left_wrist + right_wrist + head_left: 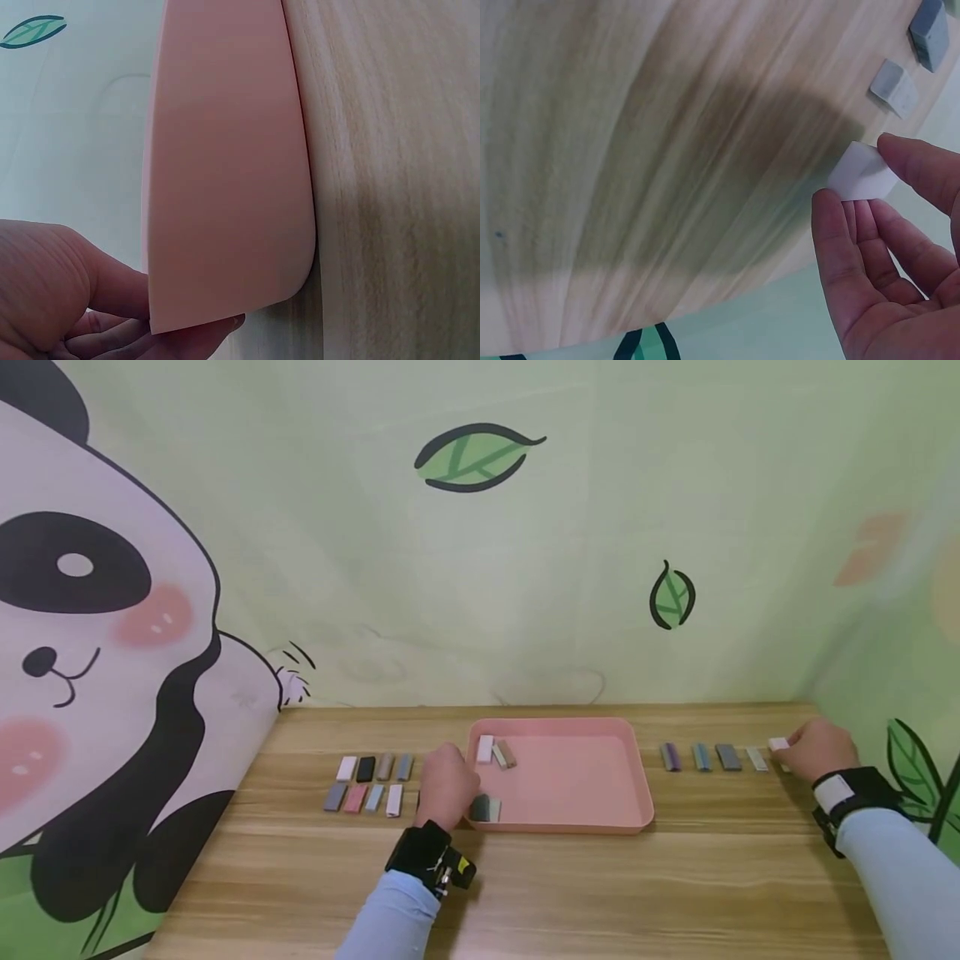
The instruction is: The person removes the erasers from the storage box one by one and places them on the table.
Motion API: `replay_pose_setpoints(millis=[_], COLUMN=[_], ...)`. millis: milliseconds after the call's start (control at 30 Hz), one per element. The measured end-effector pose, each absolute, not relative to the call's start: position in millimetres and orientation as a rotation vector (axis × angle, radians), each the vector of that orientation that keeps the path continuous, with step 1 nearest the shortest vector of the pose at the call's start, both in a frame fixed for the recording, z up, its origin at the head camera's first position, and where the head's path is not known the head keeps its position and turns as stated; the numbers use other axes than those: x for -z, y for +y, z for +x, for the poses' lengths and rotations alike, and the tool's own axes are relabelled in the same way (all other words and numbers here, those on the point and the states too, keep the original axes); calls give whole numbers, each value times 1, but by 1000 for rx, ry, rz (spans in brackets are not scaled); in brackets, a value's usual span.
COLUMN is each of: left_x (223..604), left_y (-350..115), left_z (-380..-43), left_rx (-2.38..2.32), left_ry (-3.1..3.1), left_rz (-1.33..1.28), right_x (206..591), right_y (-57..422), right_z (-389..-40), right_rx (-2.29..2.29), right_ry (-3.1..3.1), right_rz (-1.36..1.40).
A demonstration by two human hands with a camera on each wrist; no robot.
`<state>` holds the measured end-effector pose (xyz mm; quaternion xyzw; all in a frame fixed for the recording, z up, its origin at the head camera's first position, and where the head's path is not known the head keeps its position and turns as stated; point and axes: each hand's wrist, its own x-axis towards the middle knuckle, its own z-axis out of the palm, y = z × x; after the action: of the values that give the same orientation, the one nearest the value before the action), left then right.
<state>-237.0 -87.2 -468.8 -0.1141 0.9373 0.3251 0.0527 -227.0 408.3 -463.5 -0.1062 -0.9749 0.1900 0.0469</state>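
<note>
My left hand (pixel 447 785) is at the left end of a shallow pink tray (pixel 570 777). In the left wrist view, its thumb and fingers pinch the corner of the tray's wall (pixel 225 172). At the far right of the table, my right hand (pixel 822 750) pinches a small white block (pixel 861 172) between thumb and fingers. Whether that block touches the table I cannot tell. Inside the tray, at its left side, lie a white block (pixel 485 749), a tan piece (pixel 507 753) and a dark green-grey piece (pixel 480 807), partly behind my left hand.
Left of the tray, two rows of small coloured blocks include a black one (pixel 365 769) and a pink one (pixel 356 798). A row right of the tray includes a purple-grey block (pixel 671 757) and a grey block (pixel 728 757). A printed backdrop (pixel 480 568) hangs behind the wooden table (pixel 600 893).
</note>
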Motion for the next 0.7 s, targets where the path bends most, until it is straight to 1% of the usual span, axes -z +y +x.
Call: replay_pose_setpoints(millis=[200,700], left_x=[467,464], left_y=[-88,-87], left_z=[-236,-236], left_rx=[-982,-969], left_ry=[2866,2857], left_rz=[-343,-351], right_x=[469,469], right_y=[409,407], right_z=[-228,-227], right_rx=[-585,-549], right_ry=[-2977,-2989], right_rz=[-331,-285])
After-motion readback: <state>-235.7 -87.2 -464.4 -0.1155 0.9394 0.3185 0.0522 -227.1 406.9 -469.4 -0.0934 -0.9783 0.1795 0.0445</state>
